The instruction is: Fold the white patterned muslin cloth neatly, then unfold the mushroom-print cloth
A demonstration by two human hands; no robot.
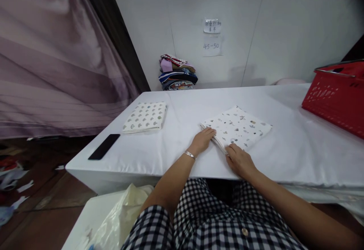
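A folded white cloth with small printed shapes (pixel 238 128) lies on the white table (pixel 284 147) in front of me. My left hand (pixel 202 140) rests at the cloth's near left edge, fingers curled against the stacked layers. My right hand (pixel 239 160) presses on the near corner of the same cloth, fingers bent over its edge. A silver bracelet (pixel 189 154) sits on my left wrist. A second folded patterned cloth (pixel 145 116) lies apart at the table's left.
A black phone (pixel 104 146) lies near the table's left front corner. A red basket (pixel 338 96) stands at the right edge. A pile of folded clothes (pixel 176 72) sits against the back wall. A plastic bag (pixel 119 219) is below the table at left.
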